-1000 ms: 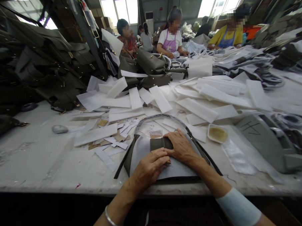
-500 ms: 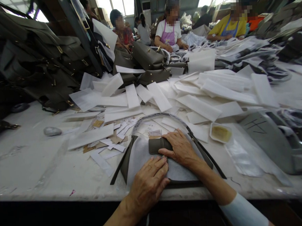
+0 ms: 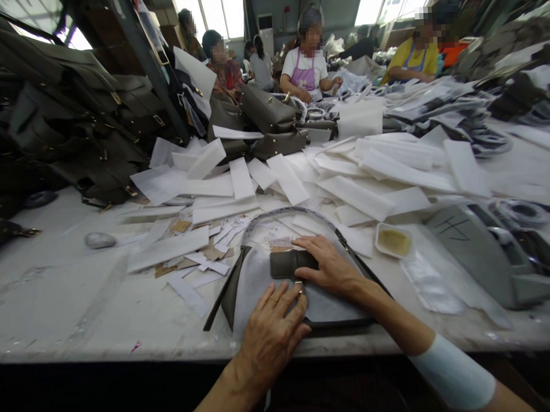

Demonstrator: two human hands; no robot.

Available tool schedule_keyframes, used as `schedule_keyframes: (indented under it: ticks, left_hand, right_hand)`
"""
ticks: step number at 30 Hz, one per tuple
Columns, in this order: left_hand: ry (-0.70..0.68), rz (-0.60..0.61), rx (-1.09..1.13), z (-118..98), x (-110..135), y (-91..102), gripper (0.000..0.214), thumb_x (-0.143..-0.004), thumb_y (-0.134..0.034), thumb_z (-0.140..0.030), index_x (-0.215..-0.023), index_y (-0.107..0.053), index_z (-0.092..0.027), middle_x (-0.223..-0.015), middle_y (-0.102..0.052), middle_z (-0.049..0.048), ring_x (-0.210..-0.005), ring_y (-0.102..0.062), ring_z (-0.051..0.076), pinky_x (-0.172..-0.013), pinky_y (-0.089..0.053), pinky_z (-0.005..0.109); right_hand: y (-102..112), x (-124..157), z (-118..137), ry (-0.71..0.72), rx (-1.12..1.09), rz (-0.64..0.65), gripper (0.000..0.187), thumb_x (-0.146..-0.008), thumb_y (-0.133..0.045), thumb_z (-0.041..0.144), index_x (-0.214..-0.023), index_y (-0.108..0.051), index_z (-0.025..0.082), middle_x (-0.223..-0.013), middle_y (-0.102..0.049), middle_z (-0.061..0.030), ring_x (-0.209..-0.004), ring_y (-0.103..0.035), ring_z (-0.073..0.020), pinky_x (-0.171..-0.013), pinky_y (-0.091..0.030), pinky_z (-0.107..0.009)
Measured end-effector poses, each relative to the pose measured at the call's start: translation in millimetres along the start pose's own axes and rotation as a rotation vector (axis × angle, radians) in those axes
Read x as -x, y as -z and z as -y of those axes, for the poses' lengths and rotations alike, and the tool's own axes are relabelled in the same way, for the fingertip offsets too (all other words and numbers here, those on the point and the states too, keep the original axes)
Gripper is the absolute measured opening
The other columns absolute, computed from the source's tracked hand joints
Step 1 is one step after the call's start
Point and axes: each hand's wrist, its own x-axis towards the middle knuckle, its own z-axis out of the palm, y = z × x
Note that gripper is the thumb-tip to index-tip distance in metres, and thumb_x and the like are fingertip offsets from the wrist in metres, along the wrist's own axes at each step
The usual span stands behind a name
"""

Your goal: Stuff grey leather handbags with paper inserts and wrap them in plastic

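Note:
A grey-green handbag [image 3: 255, 280] lies flat at the table's near edge, its front covered by a pale grey sheet and its strap [image 3: 284, 214] arching away from me. My left hand [image 3: 271, 333] rests flat on the sheet, fingers spread, holding nothing. My right hand [image 3: 330, 267] presses down on the bag's dark flap tab [image 3: 284, 263], fingers laid over its right end. A small metal fitting shows between the two hands.
White paper strips [image 3: 361, 196] and cardboard scraps [image 3: 213, 251] litter the table beyond the bag. A small tray of yellow glue [image 3: 394, 240] sits to the right, a grey panel [image 3: 477, 252] beyond it. Dark bags [image 3: 85, 135] pile at the left. Several people work at the far end.
My left hand has slid back toward me and flattened on the sheet, fingers spread. My right hand stays on the flap tab. The view has shifted slightly.

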Motion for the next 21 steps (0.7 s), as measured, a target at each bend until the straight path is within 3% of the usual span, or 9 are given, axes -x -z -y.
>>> schedule_keyframes:
  ticks: [3,5,7,12,17,21]
  left_hand:
    - [0.007,-0.025,-0.027,-1,1,-1.8,0.032,-0.094,-0.055,-0.030,-0.124,-0.059,-0.019,-0.129,-0.064,0.0115,-0.123,-0.058,0.030,-0.102,-0.051,0.051]
    - [0.014,-0.023,-0.031,-1,1,-3.3,0.030,-0.093,-0.057,-0.030,-0.122,-0.060,-0.020,-0.129,-0.064,0.0110,-0.122,-0.059,0.029,-0.103,-0.051,0.050]
    - [0.004,-0.025,-0.035,1,2,-5.0,0.030,-0.093,-0.057,-0.030,-0.121,-0.060,-0.020,-0.127,-0.065,0.0107,-0.121,-0.060,0.028,-0.103,-0.051,0.049]
    - [-0.073,-0.108,-0.057,6,6,-8.5,0.031,-0.096,-0.051,-0.028,-0.125,-0.058,-0.019,-0.118,-0.068,0.0111,-0.116,-0.063,0.026,-0.100,-0.053,0.048]
    - [-0.192,-0.268,-0.053,14,8,-10.1,0.028,-0.098,-0.044,-0.021,-0.120,-0.061,-0.021,-0.107,-0.071,0.0074,-0.103,-0.068,0.019,-0.100,-0.054,0.043]
    - [-0.294,-0.289,-0.100,28,9,-16.4,0.028,-0.096,-0.045,-0.019,-0.117,-0.063,-0.026,-0.099,-0.073,0.0020,-0.098,-0.070,0.016,-0.101,-0.053,0.033]
  right_hand:
    - [12,11,12,0.092,-0.157,0.056,0.024,-0.088,-0.066,0.029,-0.112,-0.069,0.025,-0.112,-0.069,-0.0051,-0.111,-0.060,-0.0206,-0.101,-0.045,-0.038]
    - [11,19,18,0.129,-0.216,0.137,0.013,-0.090,-0.064,0.027,-0.099,-0.073,0.026,-0.096,-0.072,-0.0025,-0.099,-0.062,-0.0187,-0.093,-0.048,-0.034]
    - [5,26,19,0.127,-0.243,0.158,0.013,-0.091,-0.062,0.025,-0.095,-0.074,0.025,-0.091,-0.072,-0.0020,-0.095,-0.063,-0.0183,-0.090,-0.050,-0.033]
    - [-11,32,8,0.174,-0.203,0.070,0.018,-0.092,-0.060,0.022,-0.102,-0.075,0.024,-0.097,-0.071,-0.0048,-0.095,-0.063,-0.0176,-0.089,-0.051,-0.032]
    - [-3,23,9,0.218,-0.070,0.182,0.016,-0.090,-0.066,0.025,-0.101,-0.077,0.026,-0.100,-0.070,-0.0031,-0.094,-0.063,-0.0159,-0.087,-0.049,-0.027]
    - [0,11,6,0.245,-0.008,0.243,0.011,-0.086,-0.071,0.031,-0.092,-0.078,0.026,-0.096,-0.070,-0.0007,-0.090,-0.064,-0.0148,-0.082,-0.047,-0.023]
